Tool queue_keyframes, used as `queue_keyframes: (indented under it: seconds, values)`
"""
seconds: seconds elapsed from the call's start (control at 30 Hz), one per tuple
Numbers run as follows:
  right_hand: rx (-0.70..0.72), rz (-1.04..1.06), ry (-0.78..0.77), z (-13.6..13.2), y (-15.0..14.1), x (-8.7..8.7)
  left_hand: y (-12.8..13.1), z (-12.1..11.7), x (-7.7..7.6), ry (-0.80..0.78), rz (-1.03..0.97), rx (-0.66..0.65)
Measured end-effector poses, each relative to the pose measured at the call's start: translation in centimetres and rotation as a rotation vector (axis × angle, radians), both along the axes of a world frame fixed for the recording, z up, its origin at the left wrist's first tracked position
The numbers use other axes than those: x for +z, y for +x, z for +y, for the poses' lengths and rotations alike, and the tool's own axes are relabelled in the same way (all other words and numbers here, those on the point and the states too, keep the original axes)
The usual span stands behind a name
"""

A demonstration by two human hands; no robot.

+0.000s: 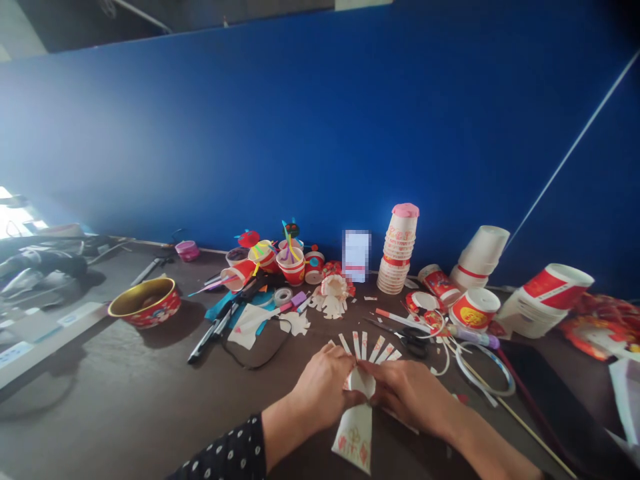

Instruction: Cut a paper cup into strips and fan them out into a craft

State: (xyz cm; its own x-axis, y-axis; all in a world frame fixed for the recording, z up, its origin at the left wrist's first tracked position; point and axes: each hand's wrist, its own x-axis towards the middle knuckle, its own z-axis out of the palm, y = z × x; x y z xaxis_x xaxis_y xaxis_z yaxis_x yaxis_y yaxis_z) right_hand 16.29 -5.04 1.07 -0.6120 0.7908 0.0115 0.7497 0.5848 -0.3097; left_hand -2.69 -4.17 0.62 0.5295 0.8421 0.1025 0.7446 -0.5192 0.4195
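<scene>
A white paper cup (361, 383) with its wall cut into strips is between my two hands near the front of the table. Narrow cut strips fan out beyond my fingers, and a wider printed piece (354, 437) points toward me. My left hand (324, 381) grips the cup's left side with fingers bent. On the other side my right hand (407, 392) pinches it, thumb and fingers pressed against the paper. Black-handled scissors (414, 340) lie just past my right hand. A cut-up cup (334, 293) with spread flaps sits farther back.
A red and gold bowl (146, 303) stands at left. Tall stacked paper cups (398, 250) rise by the blue partition (320, 133); more cups (553, 300) are at right. A hot glue gun (220, 327), decorated cups (291, 265), a tape roll (283, 296) and a dark tablet-like slab (555, 400) lie around.
</scene>
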Motion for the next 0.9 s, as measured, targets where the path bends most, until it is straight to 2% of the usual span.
queue_keyframes:
  seconds: [0.2, 0.47, 0.7, 0.9]
  values:
    - [-0.033, -0.056, 0.091, 0.3, 0.1, -1.1, 0.1, -0.3, -0.4, 0.065, 0.011, 0.067]
    - [0.010, -0.050, 0.075, 0.0, -0.1, -0.1, 0.5, -0.6, -0.3, 0.003, 0.190, 0.052]
    - [0.012, -0.063, 0.058, -0.1, -0.4, 0.2, 1.2, -0.4, -0.2, -0.068, 0.329, 0.003]
    - [-0.012, -0.085, 0.073, -0.1, -0.5, -0.1, 1.4, -0.2, -0.8, -0.002, 0.319, -0.099]
